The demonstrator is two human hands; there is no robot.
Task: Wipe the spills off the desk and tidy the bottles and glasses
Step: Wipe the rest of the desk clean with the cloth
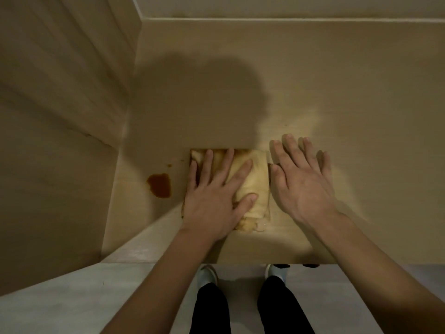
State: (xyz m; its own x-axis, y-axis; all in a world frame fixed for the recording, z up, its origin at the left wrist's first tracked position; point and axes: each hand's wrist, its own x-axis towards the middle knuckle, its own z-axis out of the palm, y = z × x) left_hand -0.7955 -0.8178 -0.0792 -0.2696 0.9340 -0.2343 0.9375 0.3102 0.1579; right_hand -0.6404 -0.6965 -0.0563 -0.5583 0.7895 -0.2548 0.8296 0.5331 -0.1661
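Note:
A folded pale yellow cloth (pixel 255 179), stained brown along its far edge, lies flat on the light wooden desk (pixel 337 92). My left hand (pixel 216 196) presses flat on the cloth's left half with the fingers spread. My right hand (pixel 303 182) hovers or rests just to the right of the cloth, fingers spread, holding nothing. A brown spill (pixel 160 185) sits on the desk a little left of my left hand, with a few small drops (pixel 169 165) beyond it. No bottles or glasses are in view.
A wall panel (pixel 60 116) bounds the desk on the left and another wall (pixel 289 8) runs along the back. The desk's front edge (pixel 240 262) is near my body, with the floor, my legs and shoes below it.

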